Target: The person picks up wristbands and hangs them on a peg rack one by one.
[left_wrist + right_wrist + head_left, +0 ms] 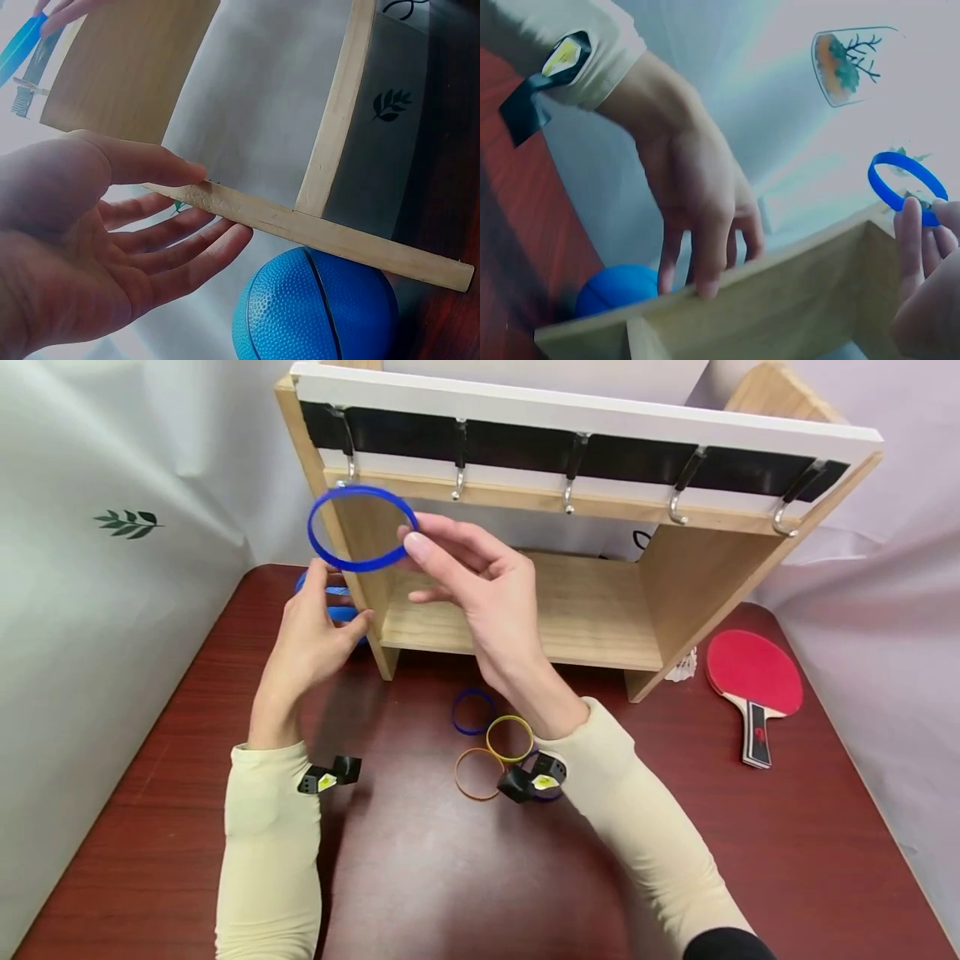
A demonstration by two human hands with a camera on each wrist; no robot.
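Observation:
My right hand (498, 581) pinches a blue ring (362, 566) between thumb and fingertips, in front of the rack's left end, overlapping the leftmost hook (349, 456) in the head view. My left hand (307, 635) holds the front edge of the rack's left side panel (285, 225), thumb on the inner side and fingers on the outer. The wooden rack (600, 610) carries a row of several metal hooks on a black strip. Beside its left panel, partly hidden by the left hand, sits a blue ball (315, 307).
On the red-brown table (420, 877) lie another blue ring (456, 720), a yellow ring (510, 718), an orange ring (459, 785) and a dark blue ring partly behind the right wrist camera. A red table tennis paddle (753, 668) and a shuttlecock (682, 667) lie right of the rack.

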